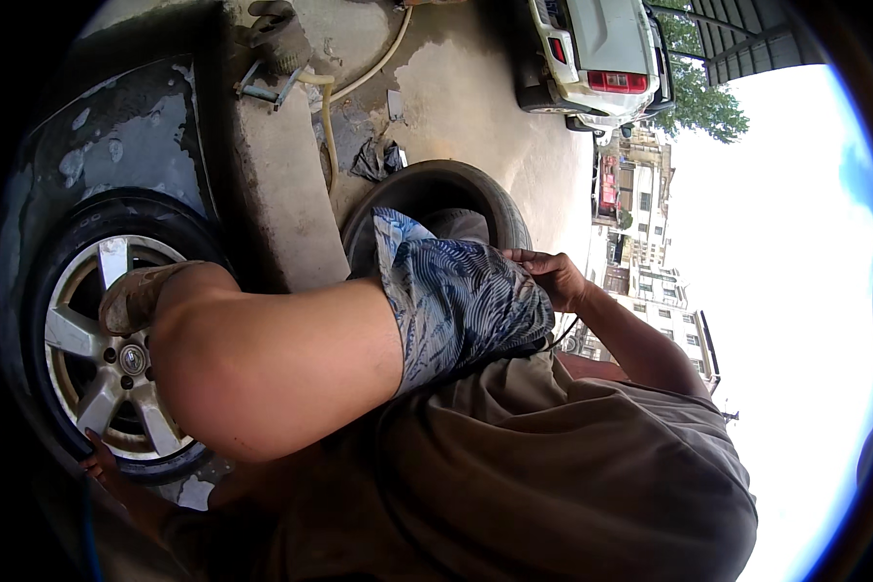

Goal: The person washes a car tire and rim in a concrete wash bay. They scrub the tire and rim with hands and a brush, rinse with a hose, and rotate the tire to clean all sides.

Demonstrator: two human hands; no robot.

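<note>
My left hand (102, 468), at the lower left, has its fingers curled on the outer edge of a black tire (92, 209). The tire is mounted on a dirty silver spoked wheel rim (134, 361) with a round centre cap. My foot, in a worn brown shoe (131, 301), presses on the rim beside the spokes, with the bent knee in front of part of the wheel. My right hand (548, 276) is at my blue patterned shorts (466, 291), its fingers pinched on the cloth. A second tire (509, 209) without a rim lies behind the shorts, partly hidden.
A concrete ledge (281, 204) runs beside the wheel, with a metal tool or fitting (274, 82) and a pale hose (332, 145) on it. A crumpled black bag (369, 160) lies near the second tire. A white vehicle (611, 44) stands farther off, before buildings (650, 233).
</note>
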